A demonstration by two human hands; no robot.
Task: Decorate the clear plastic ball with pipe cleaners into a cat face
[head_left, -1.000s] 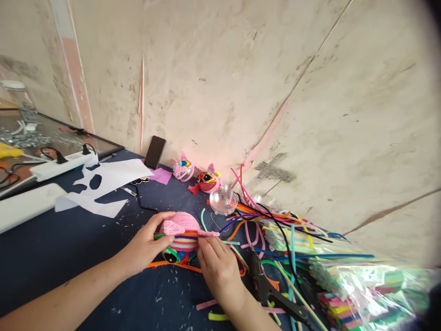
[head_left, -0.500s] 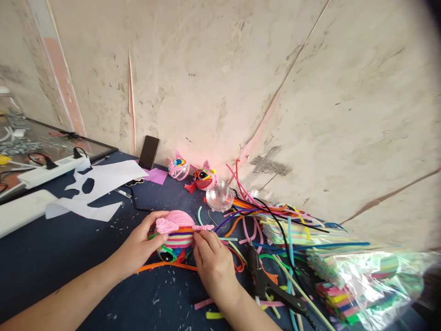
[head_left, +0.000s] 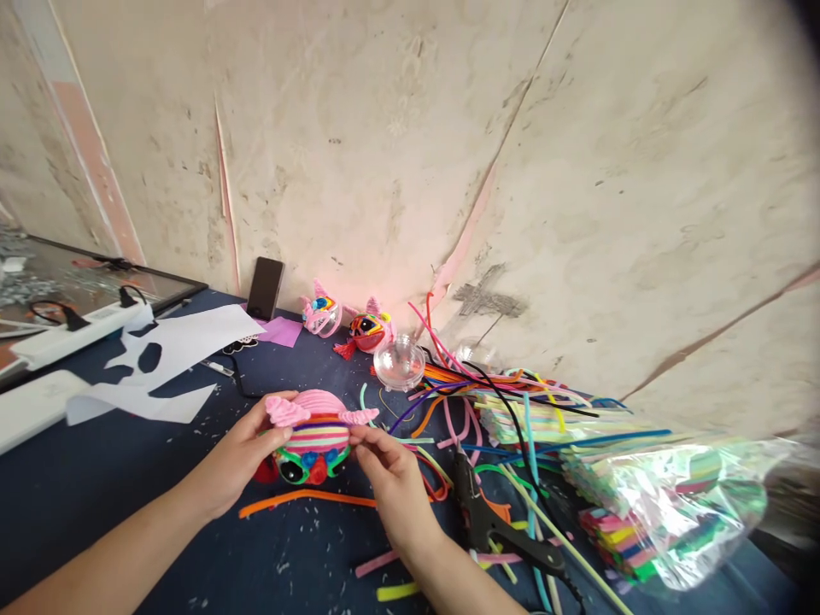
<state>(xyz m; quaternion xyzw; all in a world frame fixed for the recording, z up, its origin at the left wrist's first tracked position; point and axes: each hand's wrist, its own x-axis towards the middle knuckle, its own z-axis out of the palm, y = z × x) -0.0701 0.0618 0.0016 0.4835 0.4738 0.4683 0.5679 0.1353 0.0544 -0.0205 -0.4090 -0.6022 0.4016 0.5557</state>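
A round pipe-cleaner figure (head_left: 317, 431), pink on top with striped sides, big eyes and two pink ears, is held between both hands just above the dark blue table (head_left: 96, 478). My left hand (head_left: 240, 457) cups its left side, fingers curled round it. My right hand (head_left: 390, 478) pinches at its right side below the right ear, fingers pressed together. An orange pipe cleaner (head_left: 307, 500) lies on the table under the figure.
Two finished figures (head_left: 349, 323) and a clear half-sphere (head_left: 399, 363) stand by the wall. A phone (head_left: 265, 289) leans there. Loose pipe cleaners (head_left: 512, 410) and plastic bags of them (head_left: 666, 504) fill the right. A black glue gun (head_left: 490, 517), cut white paper (head_left: 166, 350), a power strip (head_left: 70, 329).
Both hands turned the figure so its eyes now face me more, and it sits a little further left and lower in view. The camera drifted to the right.
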